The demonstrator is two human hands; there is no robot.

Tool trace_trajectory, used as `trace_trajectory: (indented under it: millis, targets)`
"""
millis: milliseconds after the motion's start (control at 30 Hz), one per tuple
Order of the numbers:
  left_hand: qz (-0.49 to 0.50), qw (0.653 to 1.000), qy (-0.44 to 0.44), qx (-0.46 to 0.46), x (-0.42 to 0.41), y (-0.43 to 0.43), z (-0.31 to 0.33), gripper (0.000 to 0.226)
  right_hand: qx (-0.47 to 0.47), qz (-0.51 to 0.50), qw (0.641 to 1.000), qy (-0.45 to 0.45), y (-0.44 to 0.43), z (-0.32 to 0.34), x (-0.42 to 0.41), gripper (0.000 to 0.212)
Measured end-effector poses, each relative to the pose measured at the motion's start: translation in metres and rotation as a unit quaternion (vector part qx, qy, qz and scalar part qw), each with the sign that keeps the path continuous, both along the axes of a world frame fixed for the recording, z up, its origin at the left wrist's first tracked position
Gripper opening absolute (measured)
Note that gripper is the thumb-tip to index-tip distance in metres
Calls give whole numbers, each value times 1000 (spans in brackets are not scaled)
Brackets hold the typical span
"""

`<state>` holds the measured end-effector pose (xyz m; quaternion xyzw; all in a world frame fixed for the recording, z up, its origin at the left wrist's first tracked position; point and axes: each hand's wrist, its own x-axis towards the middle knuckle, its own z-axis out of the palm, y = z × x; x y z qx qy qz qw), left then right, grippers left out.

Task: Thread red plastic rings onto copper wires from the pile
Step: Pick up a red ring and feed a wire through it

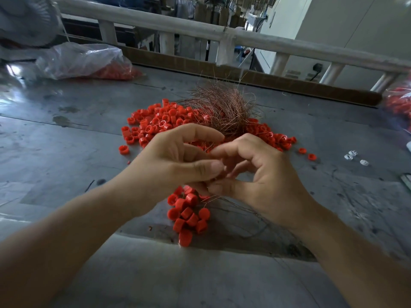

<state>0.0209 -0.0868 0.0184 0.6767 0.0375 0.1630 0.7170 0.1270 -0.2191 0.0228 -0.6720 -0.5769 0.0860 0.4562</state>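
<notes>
So at this point both hands were bunched up together just above the table (66, 152). The left hand (175, 161) and right hand (262, 174) had their fingertips pinched in on a thin copper strand (214, 197) between them. Couldn't honestly tell if there was a ring in that pinch, the fingers covered it. Right under the hands sat a threaded bunch (189, 212) of red rings, a decent little cluster resting on the table with fine wires trailing off toward the right forearm, so I'd say a fair few were done. Nowhere near finished though. The loose pile of red rings (153, 123) was spread out just behind the hands and looked big, with the tangle of copper wires (224, 107) sitting on its far right side. On top of that, a plastic bag (84, 61) at the far left had more red rings in it, so plenty left to thread.
</notes>
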Motion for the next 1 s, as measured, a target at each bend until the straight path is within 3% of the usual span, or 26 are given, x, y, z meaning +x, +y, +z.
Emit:
trace_trajectory:
  millis: [67,133,200,367,533,733,833,1000]
  targets:
    - [-9,998,-28,-62,0,5,2,43,-16,4,998,58,-1,3,1,32]
    - [-36,992,-55,-109,-2,9,4,42,-11,4,997,78,-3,6,3,20]
    - [-33,990,-62,-122,-1,11,5,42,5,-16,999,32,-5,9,6,8]
    - [2,992,-33,-120,-2,11,7,32,-33,-67,996,-49,-9,15,15,18]
    - [193,981,34,-2,0,25,7,13,-114,-61,990,-49,-8,10,12,21]
    - [343,932,85,88,3,51,2,22,-232,-24,967,-97,-4,-3,10,2]
    - [369,894,131,217,5,58,-6,20,-237,-18,967,-91,-5,-1,12,4]
    - [329,834,202,395,3,59,-15,13,-225,-30,970,-89,-6,1,16,8]
